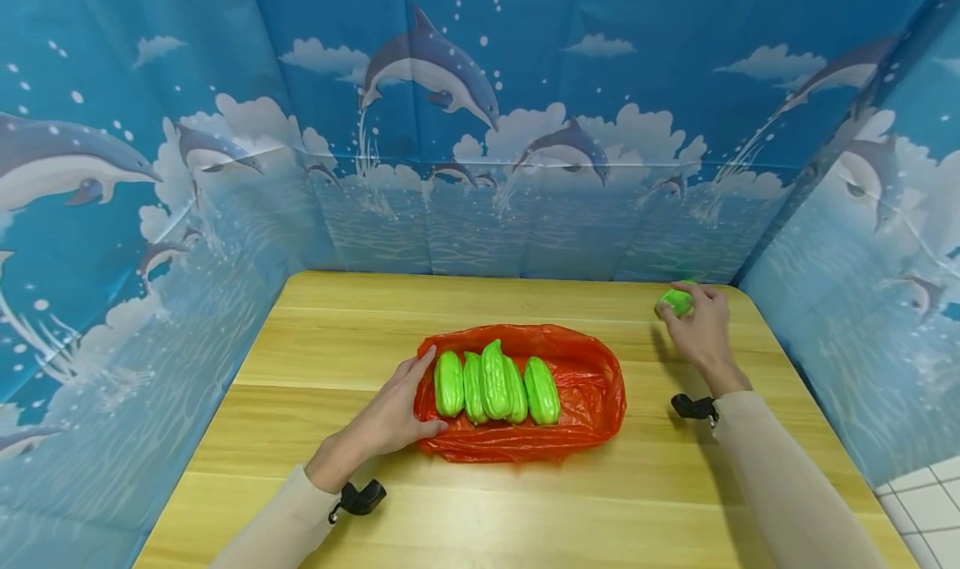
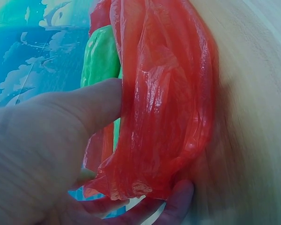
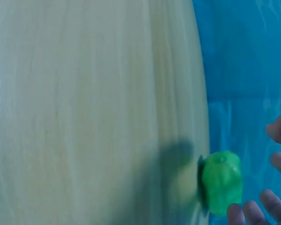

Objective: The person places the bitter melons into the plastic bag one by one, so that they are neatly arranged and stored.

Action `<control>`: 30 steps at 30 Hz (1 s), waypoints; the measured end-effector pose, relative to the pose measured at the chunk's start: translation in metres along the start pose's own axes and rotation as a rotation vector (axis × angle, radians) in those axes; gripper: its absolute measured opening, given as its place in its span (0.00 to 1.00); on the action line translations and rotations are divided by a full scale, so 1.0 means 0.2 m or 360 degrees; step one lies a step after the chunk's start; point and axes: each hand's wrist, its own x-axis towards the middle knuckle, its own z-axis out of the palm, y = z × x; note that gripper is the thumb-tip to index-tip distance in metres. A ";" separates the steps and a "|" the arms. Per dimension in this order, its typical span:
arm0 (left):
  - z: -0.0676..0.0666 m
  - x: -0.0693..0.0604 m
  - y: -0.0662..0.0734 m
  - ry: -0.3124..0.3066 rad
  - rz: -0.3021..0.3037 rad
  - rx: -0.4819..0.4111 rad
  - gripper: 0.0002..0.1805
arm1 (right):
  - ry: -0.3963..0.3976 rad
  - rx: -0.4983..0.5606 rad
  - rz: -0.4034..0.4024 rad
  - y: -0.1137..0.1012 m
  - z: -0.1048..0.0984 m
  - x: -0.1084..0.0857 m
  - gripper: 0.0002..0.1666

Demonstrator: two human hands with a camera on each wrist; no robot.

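Observation:
A red plastic bag (image 1: 592, 386) lies spread open in an oval on the wooden table. Several glossy green ridged pieces, looking like bitter melons (image 1: 495, 381), stand side by side in its left and middle part. My left hand (image 1: 393, 406) grips the bag's left end; in the left wrist view its thumb lies over the rim and its fingers curl under the outside. At the table's back right, my right hand (image 1: 701, 323) is around another green bitter melon (image 1: 675, 302). The right wrist view shows those fingers spread apart beside this melon (image 3: 221, 183), one fingertip overlapping it.
The wooden table (image 1: 315, 319) has rounded back corners. A blue dolphin-print curtain (image 1: 480, 219) hangs close behind its back edge and along both sides. White tiles (image 1: 926, 502) show at the lower right. Each wrist carries a black mount (image 1: 693, 406).

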 end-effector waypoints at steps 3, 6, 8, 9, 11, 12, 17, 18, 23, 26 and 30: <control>0.00 0.00 0.00 0.0001 -0.0003 -0.0008 0.67 | -0.0007 -0.0009 0.0057 0.03 0.00 0.01 0.37; 0.00 0.00 0.00 0.0005 -0.0009 -0.0009 0.67 | -0.0020 -0.0020 0.0107 0.05 0.00 0.03 0.41; 0.00 0.00 0.00 0.0009 -0.0013 -0.0009 0.67 | -0.0034 -0.0021 0.0138 0.06 0.00 0.04 0.43; -0.01 0.00 0.00 0.0012 -0.0013 -0.0010 0.67 | -0.0045 -0.0027 0.0152 0.06 0.00 0.05 0.44; -0.01 -0.01 0.00 0.0014 -0.0008 -0.0009 0.67 | -0.0063 -0.0033 0.0181 0.08 0.00 0.06 0.45; -0.01 -0.01 0.00 0.0015 -0.0005 -0.0010 0.67 | -0.0071 -0.0033 0.0196 0.08 0.00 0.07 0.46; -0.01 -0.01 0.00 0.0017 0.0005 -0.0011 0.67 | -0.0115 -0.0012 0.0247 0.12 -0.02 0.10 0.50; -0.01 -0.01 0.00 0.0018 0.0005 -0.0009 0.67 | -0.0126 -0.0012 0.0251 0.12 -0.02 0.11 0.50; -0.01 -0.01 -0.01 0.0016 0.0000 -0.0011 0.67 | -0.0181 -0.0034 0.0272 0.13 -0.03 0.13 0.53; -0.01 -0.01 -0.01 0.0019 -0.0003 -0.0016 0.67 | -0.0207 -0.0052 0.0274 0.13 -0.03 0.14 0.54; -0.01 -0.01 -0.01 0.0018 -0.0012 -0.0017 0.67 | -0.0232 -0.0052 0.0267 0.14 -0.03 0.15 0.53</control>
